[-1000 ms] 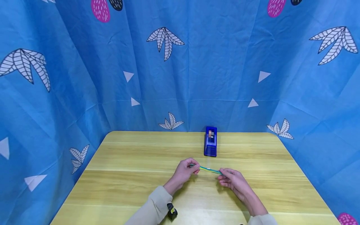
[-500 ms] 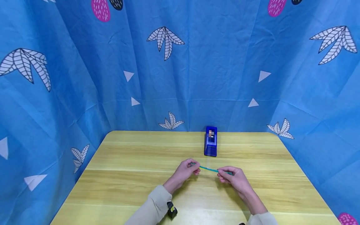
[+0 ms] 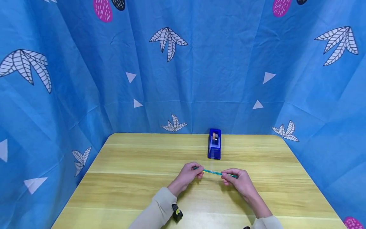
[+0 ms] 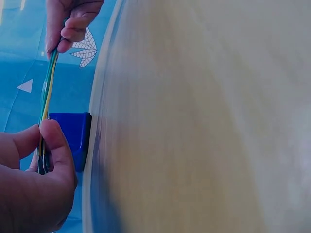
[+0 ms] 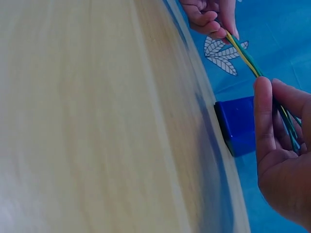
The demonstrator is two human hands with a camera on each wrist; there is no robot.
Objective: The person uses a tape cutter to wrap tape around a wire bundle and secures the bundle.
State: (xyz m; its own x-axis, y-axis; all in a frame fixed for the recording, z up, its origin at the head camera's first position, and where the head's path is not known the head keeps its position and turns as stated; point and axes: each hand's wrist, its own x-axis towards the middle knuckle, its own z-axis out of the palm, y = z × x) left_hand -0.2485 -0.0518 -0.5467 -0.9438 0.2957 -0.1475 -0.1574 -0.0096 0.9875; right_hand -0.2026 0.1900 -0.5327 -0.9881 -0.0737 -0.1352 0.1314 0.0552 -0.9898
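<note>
While a left hand [image 3: 187, 173] in a pale beige sleeve [image 3: 160, 206] pinches a slim bundle of thin green and yellow strands [image 3: 212, 172] near one end, a right hand [image 3: 239, 182] pinches it near the other, as the head view shows, and the bundle runs nearly level between the two above a light yellow, wood-grain bench [image 3: 137, 178]. Just beyond it, near the far edge of the bench, stands a dark blue, oblong plastic tape dispenser [image 3: 214, 153] with a brownish roll [image 3: 213, 136] inside. A small black device [image 3: 177, 214] is at the left wrist, and a bright blue fabric curtain [image 3: 228, 63], printed with white leaves and triangles, hangs behind.

From the left wrist, the left hand's thumb and fingers grip the strands close to their dark ends; the right hand grasps the far part, and the dispenser shows behind the bundle.

From the right wrist, the right hand's thumb and fingers pinch the strands, whose ends spread slightly below the grip, while the left hand grasps them farther up
</note>
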